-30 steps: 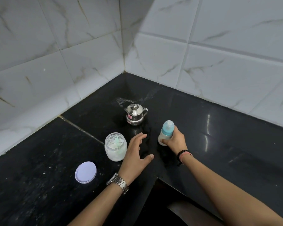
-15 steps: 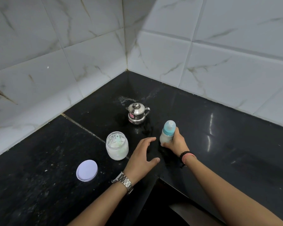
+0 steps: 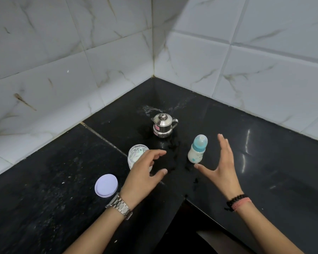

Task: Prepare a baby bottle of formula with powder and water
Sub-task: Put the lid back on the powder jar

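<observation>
A small baby bottle with a teal collar and clear teat stands upright on the black counter, holding milky white liquid. My right hand is just right of it, fingers straight and spread, holding nothing and apart from the bottle. An open glass jar of white powder with a pale scoop inside stands to the left. My left hand hovers in front of the jar with loosely curved fingers, holding nothing and partly hiding it. A small steel pot with a lid stands behind.
The jar's white lid lies flat on the counter left of my left wrist. White marble-look tiled walls meet in a corner behind the pot. The counter's inner front edge makes a notch between my forearms.
My right hand let go of the baby bottle and drew back to its right with fingers spread. The bottle stays standing. My left hand shifted slightly, still holding nothing.
</observation>
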